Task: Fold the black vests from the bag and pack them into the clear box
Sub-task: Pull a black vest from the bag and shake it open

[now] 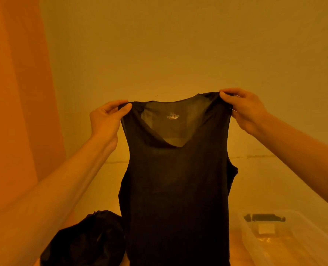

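Observation:
A black vest (pixel 176 189) hangs spread out in front of me, its V-neck and a small white label facing me. My left hand (pixel 106 118) pinches its left shoulder strap and my right hand (pixel 245 110) pinches the right strap, both raised at about chest height. Low on the left, partly behind the vest's hem, lies the black bag (pixel 86 240). The clear box (pixel 286 242) stands at the lower right, open, with a black handle piece on its far rim and a pale label inside.
A pale surface runs under the bag and box to a wall behind. An orange panel or curtain (pixel 15 93) fills the left side. The whole scene is lit in dim amber light.

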The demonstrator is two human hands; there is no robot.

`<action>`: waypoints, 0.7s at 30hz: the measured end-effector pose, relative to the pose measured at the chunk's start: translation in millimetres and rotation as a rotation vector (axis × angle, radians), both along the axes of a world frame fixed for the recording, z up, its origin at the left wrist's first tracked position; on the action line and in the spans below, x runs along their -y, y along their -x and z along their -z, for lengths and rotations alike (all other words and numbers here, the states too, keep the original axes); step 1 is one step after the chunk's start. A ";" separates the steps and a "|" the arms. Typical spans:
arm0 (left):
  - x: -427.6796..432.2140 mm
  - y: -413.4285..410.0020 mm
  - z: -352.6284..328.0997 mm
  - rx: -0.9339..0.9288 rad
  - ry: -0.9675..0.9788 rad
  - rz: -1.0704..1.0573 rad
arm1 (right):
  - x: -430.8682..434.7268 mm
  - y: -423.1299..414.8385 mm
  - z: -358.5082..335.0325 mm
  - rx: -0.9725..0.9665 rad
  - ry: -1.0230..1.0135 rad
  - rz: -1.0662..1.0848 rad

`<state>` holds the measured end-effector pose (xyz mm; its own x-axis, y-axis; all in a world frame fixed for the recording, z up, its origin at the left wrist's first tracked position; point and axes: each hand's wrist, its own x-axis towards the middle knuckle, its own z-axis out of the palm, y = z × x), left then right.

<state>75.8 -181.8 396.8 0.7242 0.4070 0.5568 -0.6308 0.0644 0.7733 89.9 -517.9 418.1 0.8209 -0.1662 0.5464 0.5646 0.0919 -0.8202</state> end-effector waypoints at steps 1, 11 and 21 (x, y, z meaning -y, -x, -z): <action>0.6 0.5 -0.2 0.005 -0.014 -0.022 | 0.4 1.0 -0.8 0.016 0.025 0.036; 0.8 8.8 1.0 0.078 -0.224 -0.107 | 2.4 15.5 -9.5 0.060 0.181 0.125; -2.6 4.5 -1.1 -0.008 -0.462 -0.241 | -3.7 17.3 -14.4 0.067 0.311 0.353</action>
